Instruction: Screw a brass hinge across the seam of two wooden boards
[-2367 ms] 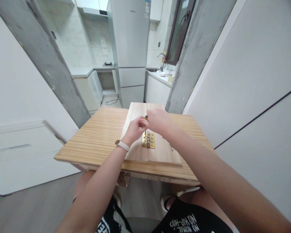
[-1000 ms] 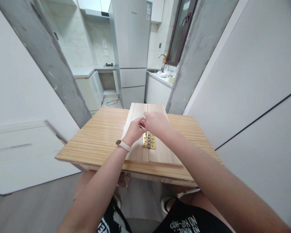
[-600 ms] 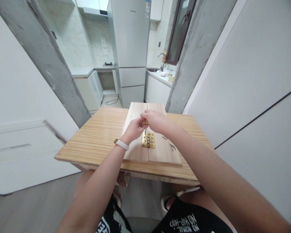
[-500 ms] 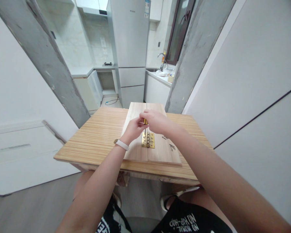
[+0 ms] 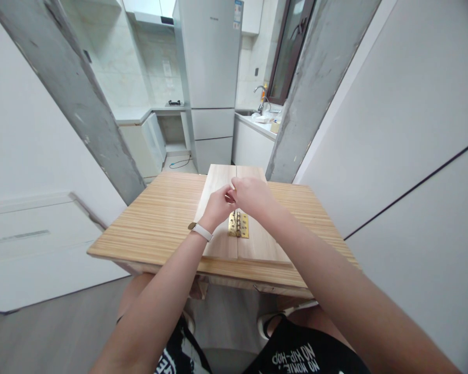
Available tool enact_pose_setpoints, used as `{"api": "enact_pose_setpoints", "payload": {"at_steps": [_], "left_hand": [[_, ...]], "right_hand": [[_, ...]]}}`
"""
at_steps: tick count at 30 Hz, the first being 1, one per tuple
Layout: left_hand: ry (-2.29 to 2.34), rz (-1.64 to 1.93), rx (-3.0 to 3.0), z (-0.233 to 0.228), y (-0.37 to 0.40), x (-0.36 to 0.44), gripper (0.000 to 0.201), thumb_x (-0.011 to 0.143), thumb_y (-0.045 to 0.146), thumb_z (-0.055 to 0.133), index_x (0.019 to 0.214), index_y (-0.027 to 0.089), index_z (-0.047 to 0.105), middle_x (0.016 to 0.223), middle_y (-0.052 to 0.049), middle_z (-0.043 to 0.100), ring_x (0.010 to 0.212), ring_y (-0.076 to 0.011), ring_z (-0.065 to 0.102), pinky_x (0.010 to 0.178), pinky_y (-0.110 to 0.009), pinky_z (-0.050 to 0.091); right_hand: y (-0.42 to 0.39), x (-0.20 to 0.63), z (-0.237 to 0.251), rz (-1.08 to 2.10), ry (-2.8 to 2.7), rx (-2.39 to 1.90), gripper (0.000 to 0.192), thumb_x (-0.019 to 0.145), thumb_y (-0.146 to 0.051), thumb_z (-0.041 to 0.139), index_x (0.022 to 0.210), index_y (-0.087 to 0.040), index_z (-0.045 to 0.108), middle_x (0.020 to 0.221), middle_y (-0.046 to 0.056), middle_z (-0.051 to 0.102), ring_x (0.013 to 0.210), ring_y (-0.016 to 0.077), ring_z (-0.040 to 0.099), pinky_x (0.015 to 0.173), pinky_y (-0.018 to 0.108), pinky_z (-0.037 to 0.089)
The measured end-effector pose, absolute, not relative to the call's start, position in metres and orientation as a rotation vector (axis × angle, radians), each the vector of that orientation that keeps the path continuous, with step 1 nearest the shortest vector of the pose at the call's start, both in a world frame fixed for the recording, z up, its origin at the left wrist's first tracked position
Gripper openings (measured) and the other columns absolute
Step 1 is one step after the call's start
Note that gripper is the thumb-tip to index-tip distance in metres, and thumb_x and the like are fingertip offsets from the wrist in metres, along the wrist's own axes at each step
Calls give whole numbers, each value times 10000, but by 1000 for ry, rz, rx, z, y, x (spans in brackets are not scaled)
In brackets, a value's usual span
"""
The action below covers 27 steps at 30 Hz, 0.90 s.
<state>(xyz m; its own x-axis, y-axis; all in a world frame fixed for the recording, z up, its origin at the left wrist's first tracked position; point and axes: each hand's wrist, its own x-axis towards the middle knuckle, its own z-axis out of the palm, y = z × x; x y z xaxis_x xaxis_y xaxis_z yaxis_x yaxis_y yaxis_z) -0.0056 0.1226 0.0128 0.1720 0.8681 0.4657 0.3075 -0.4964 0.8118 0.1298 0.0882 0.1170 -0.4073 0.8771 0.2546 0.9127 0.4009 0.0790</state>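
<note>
Two pale wooden boards (image 5: 221,249) lie side by side, and a brass hinge (image 5: 238,225) spans the seam between them. Above the hinge's far edge my right hand (image 5: 252,195) is closed around a screwdriver, whose yellow handle is now almost wholly covered by the fingers. Its thin shaft (image 5: 235,213) points down at the hinge's left leaf. My left hand (image 5: 219,205), with a white-banded watch on the wrist, meets the right one, its fingers closed at the lower part of the screwdriver. Whether it also holds a screw is hidden.
The boards rest on a wood-grain table (image 5: 152,223) with its front edge close to my knees. Behind it stand a silver fridge (image 5: 214,62), a sink counter (image 5: 253,132) and rough grey pillars (image 5: 315,67) at both sides.
My right hand has turned and its forearm swung lower, covering the loose screws and the yellow handle. My left hand has shifted slightly right, staying at the screwdriver.
</note>
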Motion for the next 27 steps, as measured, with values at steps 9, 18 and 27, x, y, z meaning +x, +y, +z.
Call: {"api": "enact_pose_setpoints", "payload": {"at_steps": [9,18,27], "left_hand": [[849,1207,1858,10,128,-21,193,871,207,711,1053,146,689,1033,-110,764,1003,-246,736,850,-365,604],[951,1290,1891,10,124,-15,113,854,173,678,966,166,690,947,-47,749,869,-176,695,752,-282,555],[1111,1330,1949,14,117,-8,110,795,142,690,866,193,624,825,-3,692,772,-151,655,668,-254,491]], "right_hand": [[96,135,119,-183,-2698,-1308,188,900,-39,601,1012,-175,666,1061,93,689,949,208,643,763,301,397],[89,140,121,-155,-2520,-1454,239,959,-231,656,1186,-183,600,1184,123,676,975,224,673,773,308,445],[87,133,110,-278,-2430,-1627,201,1062,-320,505,1073,-167,635,1008,146,747,914,274,707,724,349,449]]}}
